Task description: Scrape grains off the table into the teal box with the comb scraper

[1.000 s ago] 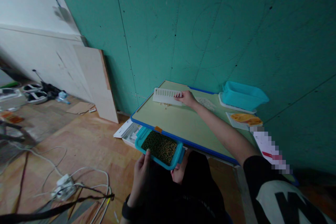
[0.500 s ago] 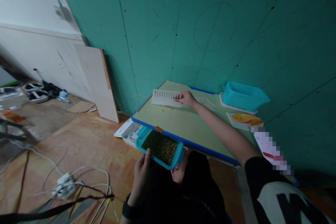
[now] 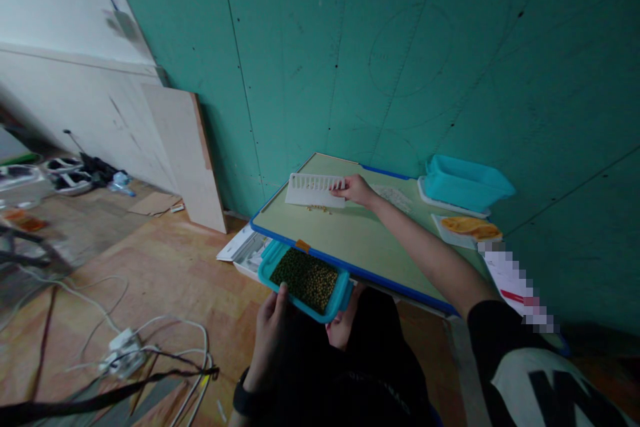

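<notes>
My left hand grips the near edge of a turquoise plastic container, thumb on its rim. Green beans fill one side of it and yellowish beans the other. The container hangs just off the table's front edge. Over the tabletop, my right hand pinches the right end of a white slotted plastic strip, which stands tilted on the table. A few yellowish beans lie along its near edge. Some pale grains are spread beyond my right wrist.
The pale green table has a blue rim. At its right stand a turquoise bin on a white lid and a packet with an orange-yellow picture. An open white box is below the left edge. Cables and a power strip lie on the floor.
The white slotted strip has shifted slightly toward me and left, tilting back a little. More yellowish beans show along its near edge. My left hand and the container stay put.
</notes>
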`<action>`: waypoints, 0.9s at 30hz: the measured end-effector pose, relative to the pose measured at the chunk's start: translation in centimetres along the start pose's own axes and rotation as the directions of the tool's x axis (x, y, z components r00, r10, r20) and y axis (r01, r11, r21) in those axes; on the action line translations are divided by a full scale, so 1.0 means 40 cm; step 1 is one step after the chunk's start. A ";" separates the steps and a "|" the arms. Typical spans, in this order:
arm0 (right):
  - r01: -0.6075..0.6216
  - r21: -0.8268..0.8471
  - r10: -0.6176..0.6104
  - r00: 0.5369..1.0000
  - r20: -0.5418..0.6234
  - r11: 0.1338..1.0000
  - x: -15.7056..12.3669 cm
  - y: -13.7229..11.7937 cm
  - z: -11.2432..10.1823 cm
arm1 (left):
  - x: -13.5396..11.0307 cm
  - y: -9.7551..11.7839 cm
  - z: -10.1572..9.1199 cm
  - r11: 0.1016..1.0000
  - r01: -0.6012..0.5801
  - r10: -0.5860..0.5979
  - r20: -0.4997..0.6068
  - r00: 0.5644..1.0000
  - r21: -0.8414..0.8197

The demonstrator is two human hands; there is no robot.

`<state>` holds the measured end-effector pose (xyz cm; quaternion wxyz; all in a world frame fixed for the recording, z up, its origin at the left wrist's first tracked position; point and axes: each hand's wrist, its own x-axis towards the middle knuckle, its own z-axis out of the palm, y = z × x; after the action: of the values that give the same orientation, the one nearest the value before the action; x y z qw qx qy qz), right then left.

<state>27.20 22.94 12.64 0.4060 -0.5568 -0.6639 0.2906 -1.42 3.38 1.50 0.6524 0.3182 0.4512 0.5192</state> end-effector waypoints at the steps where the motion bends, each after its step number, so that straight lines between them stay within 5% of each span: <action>1: -0.006 0.018 0.006 1.000 0.011 1.000 -0.002 -0.003 0.000 | 0.000 0.000 0.000 1.000 0.000 0.000 0.000 1.000 0.004; 27: -0.035 0.125 0.027 0.998 0.063 0.992 -0.050 -0.014 0.003 | 0.012 -0.026 -0.007 0.995 0.032 -0.029 0.022 0.999 -0.097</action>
<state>26.92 20.89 12.61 0.4150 -0.5310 -0.6478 0.3551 -1.23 3.56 0.35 0.6796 0.2843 0.4233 0.5273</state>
